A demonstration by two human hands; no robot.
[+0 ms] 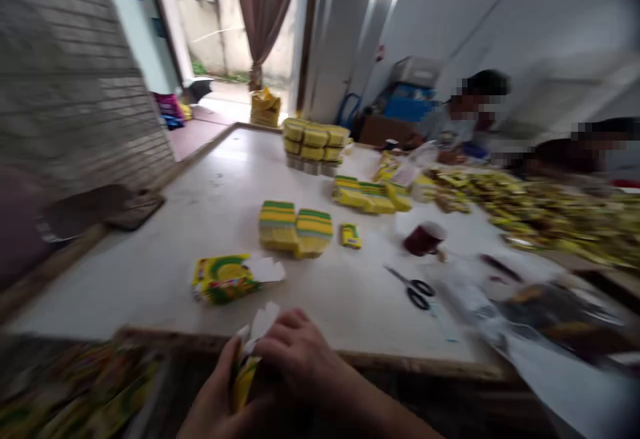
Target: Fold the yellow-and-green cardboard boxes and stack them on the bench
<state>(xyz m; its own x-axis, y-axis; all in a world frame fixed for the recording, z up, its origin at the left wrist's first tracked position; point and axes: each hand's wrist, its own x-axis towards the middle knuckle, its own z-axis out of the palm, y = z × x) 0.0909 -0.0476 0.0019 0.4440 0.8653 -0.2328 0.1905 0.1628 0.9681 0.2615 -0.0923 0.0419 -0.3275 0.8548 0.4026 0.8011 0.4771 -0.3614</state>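
Low at the table's front edge, my left hand (220, 386) is wrapped round a small yellow carton (243, 386) whose white end flaps stick up. My right hand (300, 352) has its fingers bent together at the carton's flaps. Its fingertips are partly hidden, but they touch the carton's top. Just beyond lies another yellow and green carton (225, 279) on its side, its white flaps pointing right. Two stacks of yellow and green packets (295, 226) stand farther back, with one small yellow box (351, 235) beside them.
Black-handled scissors (420, 292) and a dark red mug (423, 239) are on the white table (165, 272) to the right. Stacked bundles (315, 146) stand at the back. Gold packets (540, 212) are heaped at right, near two people. Flattened cartons (85, 386) lie below left.
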